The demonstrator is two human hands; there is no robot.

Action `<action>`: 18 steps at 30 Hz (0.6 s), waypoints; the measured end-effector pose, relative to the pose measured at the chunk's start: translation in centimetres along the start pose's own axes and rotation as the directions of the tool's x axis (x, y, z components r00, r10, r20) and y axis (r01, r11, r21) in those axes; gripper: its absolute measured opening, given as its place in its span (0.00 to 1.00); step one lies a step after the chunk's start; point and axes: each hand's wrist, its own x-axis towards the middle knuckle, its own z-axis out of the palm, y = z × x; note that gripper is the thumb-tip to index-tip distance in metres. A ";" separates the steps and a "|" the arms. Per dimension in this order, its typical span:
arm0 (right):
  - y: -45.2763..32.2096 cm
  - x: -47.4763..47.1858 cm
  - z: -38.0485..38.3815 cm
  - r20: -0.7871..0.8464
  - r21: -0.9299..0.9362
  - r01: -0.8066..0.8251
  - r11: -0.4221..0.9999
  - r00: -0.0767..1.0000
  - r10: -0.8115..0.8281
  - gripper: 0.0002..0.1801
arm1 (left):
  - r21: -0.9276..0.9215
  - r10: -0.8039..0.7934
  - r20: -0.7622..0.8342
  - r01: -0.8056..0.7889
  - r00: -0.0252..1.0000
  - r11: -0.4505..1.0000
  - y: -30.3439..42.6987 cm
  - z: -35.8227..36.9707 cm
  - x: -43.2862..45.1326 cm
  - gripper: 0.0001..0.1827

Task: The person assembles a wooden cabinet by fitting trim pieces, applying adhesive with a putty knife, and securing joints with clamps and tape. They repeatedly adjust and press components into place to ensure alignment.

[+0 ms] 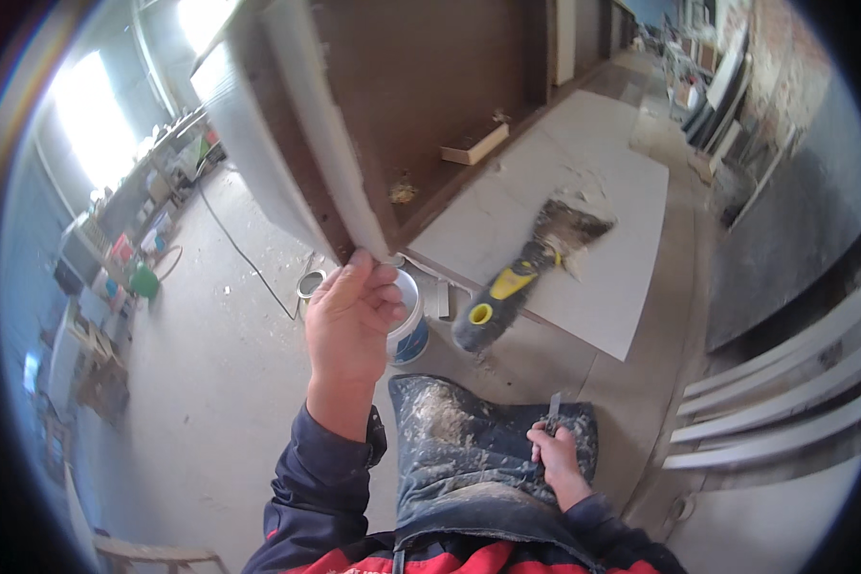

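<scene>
My left hand (351, 316) is at the near lower corner of a brown wooden frame (330, 222), thumb and curled fingers pinching its end. A pale strip (330, 136) runs along the frame's edge above the fingers. Low in front of my dusty dark trousers (466, 438), my right hand (561, 459) is closed around a small knife (553, 412), its blade pointing away from me. Between the hands and farther off, a broad putty knife (509, 287) with a black and yellow handle lies across a white board (610, 287); its blade is caked with residue.
A white bucket (409, 323) stands just behind my left hand, with an open tin (311, 284) beside it. A dark cable (240, 251) crosses the floor. White slats (775, 409) and a large dark panel (782, 237) are at the right. A pale wooden block (477, 147) rests inside the frame.
</scene>
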 end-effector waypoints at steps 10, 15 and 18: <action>0.9 -1.5 -3.3 -0.023 -0.085 -0.090 0.992 0.996 0.089 0.09 | -0.267 -0.109 0.146 0.146 0.983 0.953 0.2 -1.9 -0.5 0.22; 1.1 -3.2 -4.0 -0.028 -0.166 -0.188 0.968 0.982 0.186 0.09 | -0.380 -0.086 0.231 0.172 0.969 0.909 -0.4 -2.6 -0.7 0.24; 1.3 -3.4 -4.3 -0.005 -0.171 -0.190 0.967 0.981 0.192 0.09 | -0.413 -0.068 0.264 0.176 0.962 0.893 -1.0 -2.9 0.0 0.23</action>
